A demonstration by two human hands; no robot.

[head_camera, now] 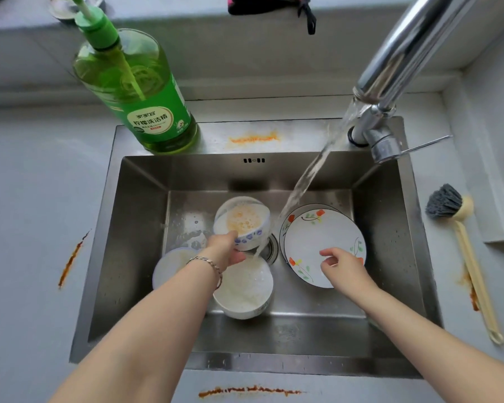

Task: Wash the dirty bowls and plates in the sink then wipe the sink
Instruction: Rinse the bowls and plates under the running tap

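In the steel sink (134, 228), my left hand (227, 248) grips a blue-patterned white bowl (243, 221) by its side and tilts it; orange, foamy water pours from it toward the drain. Below it sits a second white bowl (245, 289), and a third bowl (169, 264) lies partly hidden behind my left forearm. Two stacked floral plates (312, 231) lie at the right of the sink. My right hand (342, 264) hovers over the top plate with fingers loosely curled, holding nothing. The tap (396, 68) runs, and its stream lands near the plates' left edge.
A green dish-soap pump bottle (137, 91) stands on the sink's back-left rim. A dish brush (460, 237) lies on the counter to the right. Orange sauce stains mark the back rim (253, 138), the left counter (70, 260) and the front counter (248, 391).
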